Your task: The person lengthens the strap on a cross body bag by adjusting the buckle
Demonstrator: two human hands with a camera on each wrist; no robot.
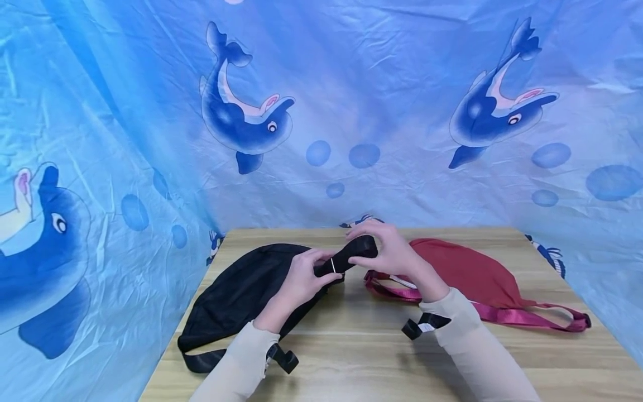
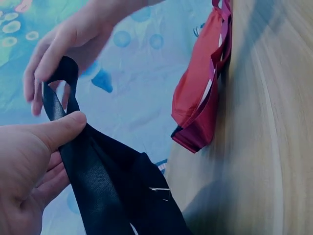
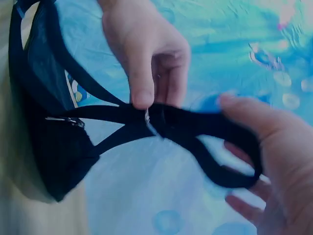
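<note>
A black waist bag (image 1: 241, 290) lies on the left of the table. Its black strap (image 1: 346, 259) is lifted off the bag's right end and folded into a loop. My left hand (image 1: 298, 276) pinches the doubled strap between thumb and fingers, close to a thin white band on it. At the far end of the loop, my right hand (image 1: 394, 251) curves round the strap, thumb on one side and fingers on the other. In the right wrist view the strap loop (image 3: 230, 181) bulges toward the right palm, with two strap lengths running back to the bag.
A red waist bag (image 1: 467, 273) with a shiny magenta strap (image 1: 497, 314) lies on the right, partly behind my right forearm. The wooden table (image 1: 346, 357) meets blue dolphin-print sheeting (image 1: 361, 100) at the back and sides. Black wrist gear (image 1: 283, 357) hangs under the left sleeve.
</note>
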